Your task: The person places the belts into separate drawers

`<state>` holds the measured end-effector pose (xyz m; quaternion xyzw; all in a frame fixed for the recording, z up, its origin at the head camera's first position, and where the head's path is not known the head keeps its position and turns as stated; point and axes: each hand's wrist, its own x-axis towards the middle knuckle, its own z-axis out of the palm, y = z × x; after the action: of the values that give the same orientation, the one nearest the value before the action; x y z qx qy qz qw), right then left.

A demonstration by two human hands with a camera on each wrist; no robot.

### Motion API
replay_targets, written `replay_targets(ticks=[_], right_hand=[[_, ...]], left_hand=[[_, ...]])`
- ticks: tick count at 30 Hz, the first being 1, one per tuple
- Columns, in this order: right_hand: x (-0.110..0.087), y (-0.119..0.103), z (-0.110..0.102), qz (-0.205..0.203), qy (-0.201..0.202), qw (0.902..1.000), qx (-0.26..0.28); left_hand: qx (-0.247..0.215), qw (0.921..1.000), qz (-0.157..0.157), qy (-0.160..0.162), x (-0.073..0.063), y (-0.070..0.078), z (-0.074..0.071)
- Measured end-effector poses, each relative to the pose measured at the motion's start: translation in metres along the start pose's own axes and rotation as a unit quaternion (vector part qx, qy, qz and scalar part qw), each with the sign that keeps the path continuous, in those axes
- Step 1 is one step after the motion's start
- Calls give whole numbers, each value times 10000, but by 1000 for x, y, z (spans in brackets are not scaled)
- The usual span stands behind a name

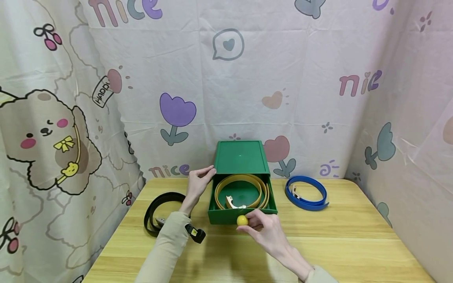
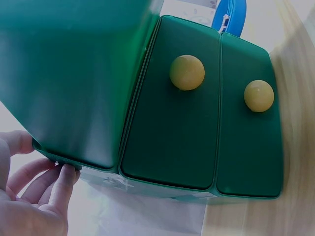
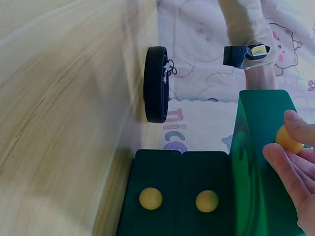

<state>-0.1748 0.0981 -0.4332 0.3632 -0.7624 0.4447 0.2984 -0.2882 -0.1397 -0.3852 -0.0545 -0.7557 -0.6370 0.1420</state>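
A green drawer cabinet [image 1: 242, 156] stands on the table, its top drawer [image 1: 223, 217] pulled out. Inside that drawer lies a coiled yellow belt [image 1: 240, 179] with a metal buckle. My right hand [image 1: 270, 232] pinches the drawer's round yellow knob [image 1: 242, 220] between thumb and fingers. At the cabinet's upper left edge, my left hand [image 1: 196, 186] rests with its fingertips touching. In the left wrist view, two lower drawers [image 2: 170, 142] are closed, each with its own yellow knob [image 2: 187, 73]. The fingers [image 2: 64, 187] of my left hand touch the cabinet's edge there.
Left of the cabinet, partly behind my left forearm, lies a coiled black belt [image 1: 151, 210]. A coiled blue belt [image 1: 308, 204] lies to the right. Behind the wooden table [image 1: 347, 243] hangs a patterned cloth [image 1: 230, 86], which also covers both sides.
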Motion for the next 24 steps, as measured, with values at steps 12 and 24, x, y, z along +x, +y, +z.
replay_targets(ticks=[12, 24], right_hand=[[2, 2, 1, 100, 27, 9999, -110], [4, 5, 3, 81, 128, 9998, -119]], left_hand=[[131, 9998, -136, -9, 0, 1, 0], [92, 9999, -122, 11, 1, -1, 1]])
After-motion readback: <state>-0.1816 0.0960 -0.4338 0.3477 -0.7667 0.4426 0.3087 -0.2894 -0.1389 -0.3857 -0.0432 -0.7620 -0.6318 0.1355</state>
